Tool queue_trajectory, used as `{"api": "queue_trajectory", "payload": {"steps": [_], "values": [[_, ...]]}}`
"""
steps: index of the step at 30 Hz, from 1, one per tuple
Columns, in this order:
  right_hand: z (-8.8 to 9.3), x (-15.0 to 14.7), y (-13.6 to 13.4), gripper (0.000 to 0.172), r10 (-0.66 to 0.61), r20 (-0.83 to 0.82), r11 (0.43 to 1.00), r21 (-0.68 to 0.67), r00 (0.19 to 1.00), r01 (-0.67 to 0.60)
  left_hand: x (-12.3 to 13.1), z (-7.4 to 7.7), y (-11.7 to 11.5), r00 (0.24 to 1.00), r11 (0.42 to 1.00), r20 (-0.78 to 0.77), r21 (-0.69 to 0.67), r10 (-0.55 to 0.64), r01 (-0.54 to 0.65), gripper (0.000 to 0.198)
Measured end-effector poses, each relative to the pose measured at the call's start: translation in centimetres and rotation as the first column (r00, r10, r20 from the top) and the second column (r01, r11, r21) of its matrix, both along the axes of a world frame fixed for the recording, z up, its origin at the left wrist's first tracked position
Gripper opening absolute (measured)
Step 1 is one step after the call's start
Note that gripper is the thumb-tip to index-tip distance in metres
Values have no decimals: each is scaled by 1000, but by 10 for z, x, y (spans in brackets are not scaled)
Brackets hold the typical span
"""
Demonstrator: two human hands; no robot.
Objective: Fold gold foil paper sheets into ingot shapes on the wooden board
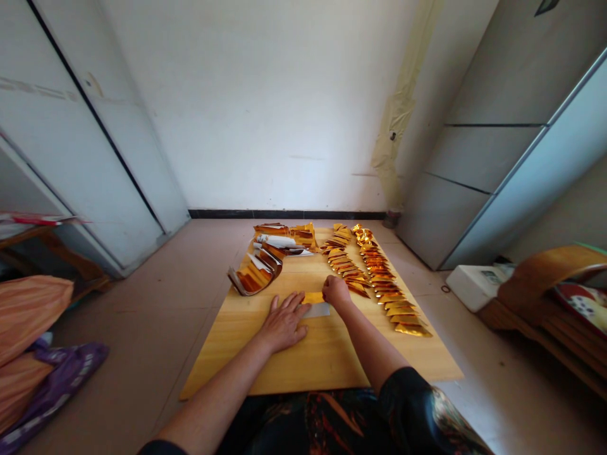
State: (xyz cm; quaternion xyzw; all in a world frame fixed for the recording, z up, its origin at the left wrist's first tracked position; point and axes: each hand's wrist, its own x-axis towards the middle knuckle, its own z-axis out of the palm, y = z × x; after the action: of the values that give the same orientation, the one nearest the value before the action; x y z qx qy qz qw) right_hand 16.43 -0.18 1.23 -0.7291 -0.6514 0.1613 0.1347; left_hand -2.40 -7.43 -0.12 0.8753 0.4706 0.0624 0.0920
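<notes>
On the wooden board (265,373) in front of me lies a sheet of gold foil paper (317,309), its grey back showing below a folded gold strip. My left hand (283,323) rests flat with fingers spread, fingertips on the sheet's left end. At the right end of the fold, my right hand (336,291) is closed, fingers curled together on the paper's edge. Beyond the hands lie curled stacks of gold paper (258,272). Rows of folded gold paper pieces (382,275) overlap to the right of my right hand.
A white wall (275,126) stands behind the board. Grey cabinets (90,126) are at the left and a grey fridge-like cabinet (469,151) at the right. Orange and purple bags (52,379) lie at the left. A white box (474,285) sits beside wooden furniture (535,316).
</notes>
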Motion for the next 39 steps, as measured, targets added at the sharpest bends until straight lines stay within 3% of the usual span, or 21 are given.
{"api": "queue_trajectory", "payload": {"steps": [5,8,11,15,25,31,35,39], "values": [[-3,0,-4,25,39,10,997,65,999,-39,-9,1,5,1000,1000,13,13,-5,4,50],[-7,4,-11,26,164,-20,979,130,986,-160,-10,3,7,999,999,43,45,-6,4,44],[-11,19,-21,25,538,-76,826,247,840,-507,-7,4,8,997,998,77,59,6,-11,39],[-13,41,-34,35,669,8,713,273,743,-646,-4,0,11,993,996,114,88,24,-34,34],[-18,37,-41,16,656,114,657,399,746,-639,1,3,14,994,989,106,140,38,-53,26],[-19,36,-43,14,639,79,686,392,765,-613,10,3,13,991,979,107,182,76,-95,21],[-22,38,-43,29,630,51,711,363,775,-602,13,2,14,990,975,110,196,86,-107,19],[-25,36,-42,20,597,35,739,366,802,-566,13,3,13,989,975,112,191,95,-115,19]]}}
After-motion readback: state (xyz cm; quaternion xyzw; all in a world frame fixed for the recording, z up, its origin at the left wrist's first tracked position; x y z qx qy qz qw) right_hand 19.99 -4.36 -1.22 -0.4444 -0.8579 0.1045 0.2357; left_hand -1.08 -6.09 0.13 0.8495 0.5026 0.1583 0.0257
